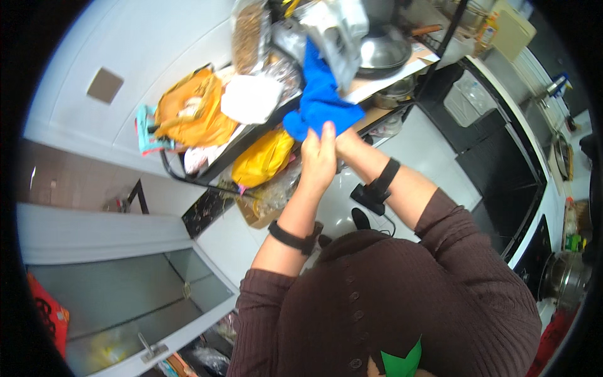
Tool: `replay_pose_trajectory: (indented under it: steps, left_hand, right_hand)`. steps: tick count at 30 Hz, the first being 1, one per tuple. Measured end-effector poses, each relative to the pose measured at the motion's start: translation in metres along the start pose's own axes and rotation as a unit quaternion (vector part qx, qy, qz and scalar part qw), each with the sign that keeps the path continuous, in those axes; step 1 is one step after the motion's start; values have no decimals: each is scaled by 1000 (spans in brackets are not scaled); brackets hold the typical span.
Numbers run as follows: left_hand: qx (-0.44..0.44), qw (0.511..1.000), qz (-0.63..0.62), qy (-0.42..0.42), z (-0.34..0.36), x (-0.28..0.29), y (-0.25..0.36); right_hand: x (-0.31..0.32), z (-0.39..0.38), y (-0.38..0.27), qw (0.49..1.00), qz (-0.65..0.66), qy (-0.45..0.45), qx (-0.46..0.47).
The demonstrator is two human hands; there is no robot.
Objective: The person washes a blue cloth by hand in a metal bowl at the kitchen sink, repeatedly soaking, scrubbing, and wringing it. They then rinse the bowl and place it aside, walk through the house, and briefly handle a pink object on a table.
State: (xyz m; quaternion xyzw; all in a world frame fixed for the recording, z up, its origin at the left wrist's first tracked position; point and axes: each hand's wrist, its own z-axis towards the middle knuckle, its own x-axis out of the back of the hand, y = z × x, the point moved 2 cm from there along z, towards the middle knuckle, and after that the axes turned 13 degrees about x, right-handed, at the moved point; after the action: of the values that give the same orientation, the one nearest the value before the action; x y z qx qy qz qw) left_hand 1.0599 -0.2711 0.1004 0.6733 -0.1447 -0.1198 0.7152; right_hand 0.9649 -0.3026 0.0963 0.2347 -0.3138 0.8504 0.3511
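Note:
A bright blue cloth [323, 103] is bunched up in front of the kitchen rack, its upper end beside hanging pale plastic bags [326, 31]. My left hand [319, 151] grips the lower part of it, thumb on top. My right hand [342, 141] is just behind it at the cloth, mostly hidden by the cloth and my left hand, so its fingers do not show. Both forearms wear black straps.
The rack [414, 60] holds a lidded steel pan [383, 47], an orange bag [191, 100] and a white bag [250, 98]. A yellow bag [260, 157] is below. Black cabinets [483, 163] line the right; a frosted-glass door [125, 301] stands lower left.

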Motion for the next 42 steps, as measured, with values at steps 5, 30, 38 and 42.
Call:
replay_pose_trajectory:
  steps: [5,30,38,42]
  left_hand:
    - [88,982,-146,-85,4,15,-4]
    - [-147,899,405,85,-14,51,0]
    - [62,983,140,-97,-32,45,-9]
    - [94,983,81,-135,-37,67,-8]
  right_hand:
    - [-13,1,15,996,-71,-14,54]
    - [-30,-4,-26,636,643,209,-370]
    - [-52,-17,-23,680,621,108,-373]
    - [-56,-31,0,740,580,68,-335]
